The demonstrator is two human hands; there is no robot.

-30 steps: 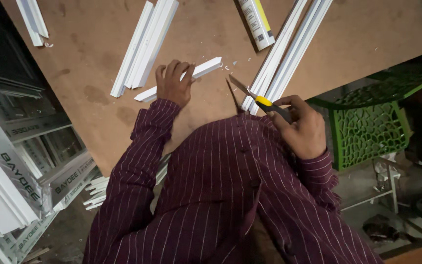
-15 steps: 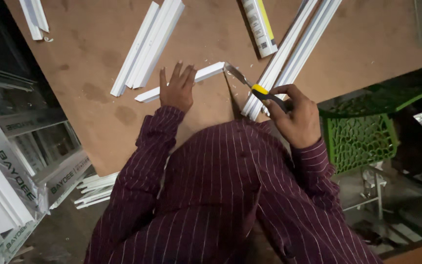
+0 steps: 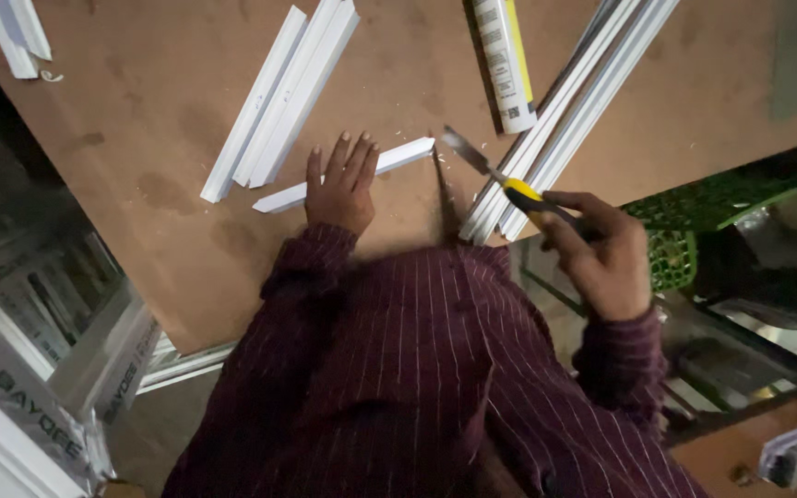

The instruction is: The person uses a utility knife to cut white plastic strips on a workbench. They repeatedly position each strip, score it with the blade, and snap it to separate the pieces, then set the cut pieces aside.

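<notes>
The left hand [image 3: 341, 184] lies flat, fingers spread and released, pressing down on a short white plastic trim strip [image 3: 398, 155] that rests on the brown worktop [image 3: 140, 138] near its near edge. The strip runs at a slant, one end poking out to the left of the hand and the other reaching past the fingertips toward the knife.

The right hand [image 3: 601, 254] has its grip clenched around the yellow and black handle of a utility knife [image 3: 500, 180]. The blade is extended and points up and left, its tip just beside the right end of the short strip; whether it touches the strip cannot be told. Small white shavings lie scattered on the board around that spot.

Just right of the blade, a bundle of long white trim profiles [image 3: 565, 111] runs diagonally from the worktop's near edge toward its far side. A white and yellow sealant cartridge [image 3: 506, 60] lies beyond the knife, near the far edge. To the left of the hand, a second group of white profile pieces [image 3: 279, 101] lies stacked side by side at a slant. More white offcuts [image 3: 16, 37] sit in the far left corner.

Both arms wear dark red sleeves with thin pale stripes [image 3: 398, 369]. A green plastic basket [image 3: 675, 249] sits below the worktop's right edge, partly behind the right hand.
</notes>
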